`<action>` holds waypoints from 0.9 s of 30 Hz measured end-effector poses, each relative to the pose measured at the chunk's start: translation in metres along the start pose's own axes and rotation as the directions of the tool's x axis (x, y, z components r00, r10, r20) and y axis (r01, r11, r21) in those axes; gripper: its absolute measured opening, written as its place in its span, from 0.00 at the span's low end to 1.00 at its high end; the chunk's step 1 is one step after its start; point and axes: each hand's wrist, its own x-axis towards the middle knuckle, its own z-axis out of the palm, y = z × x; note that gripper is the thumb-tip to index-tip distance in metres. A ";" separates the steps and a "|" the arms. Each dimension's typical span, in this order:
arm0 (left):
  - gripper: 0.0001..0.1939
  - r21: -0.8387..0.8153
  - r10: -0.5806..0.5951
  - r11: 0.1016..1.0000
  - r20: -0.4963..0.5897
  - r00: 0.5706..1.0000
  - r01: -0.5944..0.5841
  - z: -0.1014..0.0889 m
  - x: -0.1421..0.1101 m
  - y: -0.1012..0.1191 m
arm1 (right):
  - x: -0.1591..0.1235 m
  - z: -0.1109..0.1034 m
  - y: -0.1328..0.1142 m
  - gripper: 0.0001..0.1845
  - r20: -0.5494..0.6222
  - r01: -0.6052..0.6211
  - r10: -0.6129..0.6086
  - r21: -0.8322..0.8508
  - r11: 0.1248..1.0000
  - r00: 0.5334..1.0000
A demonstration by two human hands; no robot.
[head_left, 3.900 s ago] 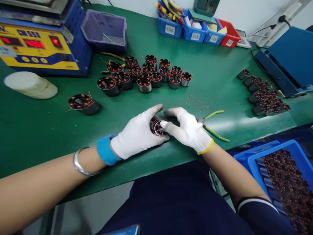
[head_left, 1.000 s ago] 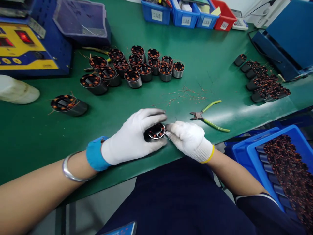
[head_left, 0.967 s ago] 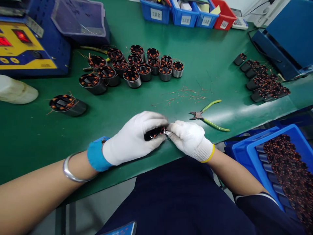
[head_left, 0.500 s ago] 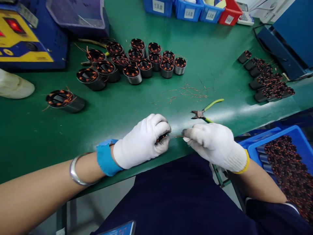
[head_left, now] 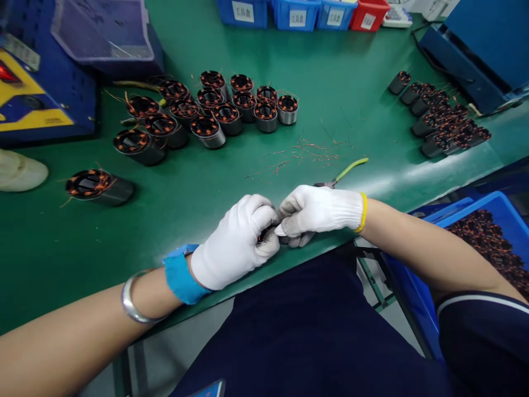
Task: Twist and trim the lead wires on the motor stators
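My left hand (head_left: 235,242), in a white glove, is closed around a motor stator (head_left: 262,236) near the table's front edge. Only a bit of its dark rim and copper winding shows between thumb and fingers. Against its right side sits my right hand (head_left: 316,210), gloved too, with the fingers bent and pressed together at the stator. Whatever those fingers pinch is hidden. Just behind the right hand lie green-handled cutting pliers (head_left: 350,169), partly covered by it. Copper wire scraps (head_left: 312,150) are scattered beyond the pliers.
Several stators (head_left: 226,117) stand grouped at the back left, with a lone stator (head_left: 99,187) nearer. More stators (head_left: 448,124) are at the right. A blue crate (head_left: 502,201) of stators is beside the table. A purple bin (head_left: 152,47) and labelled boxes (head_left: 295,15) line the back.
My right hand has moved left from the stretched wires to the stator and now partly covers the pliers. The wires are no longer visible. My left hand keeps its hold; the view has shifted slightly.
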 end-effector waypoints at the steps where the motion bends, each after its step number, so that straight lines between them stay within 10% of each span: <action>1: 0.03 -0.005 0.000 1.000 -0.001 1.000 0.000 0.000 0.000 0.000 | 0.003 0.003 0.000 0.08 0.024 -0.025 0.023 0.084 0.996 0.999; 14: 0.27 -0.330 -0.236 0.887 0.276 0.932 0.322 -0.025 0.003 0.003 | -0.004 0.020 0.012 0.06 -0.106 0.109 -0.083 0.268 0.957 0.991; 18: 0.29 -0.546 -0.458 0.646 0.282 0.843 0.534 -0.033 0.004 -0.001 | -0.013 0.025 0.021 0.05 -0.149 0.209 -0.168 0.331 0.920 0.975; 21: 0.34 -0.430 -0.501 0.650 0.378 0.779 0.626 -0.037 0.003 0.003 | -0.019 0.030 0.026 0.04 -0.170 0.236 -0.187 0.339 0.911 0.968; 27: 0.20 -0.180 -0.127 0.969 0.223 0.966 0.169 -0.022 0.002 0.007 | -0.021 0.027 0.026 0.05 -0.182 0.183 -0.147 0.204 0.962 0.972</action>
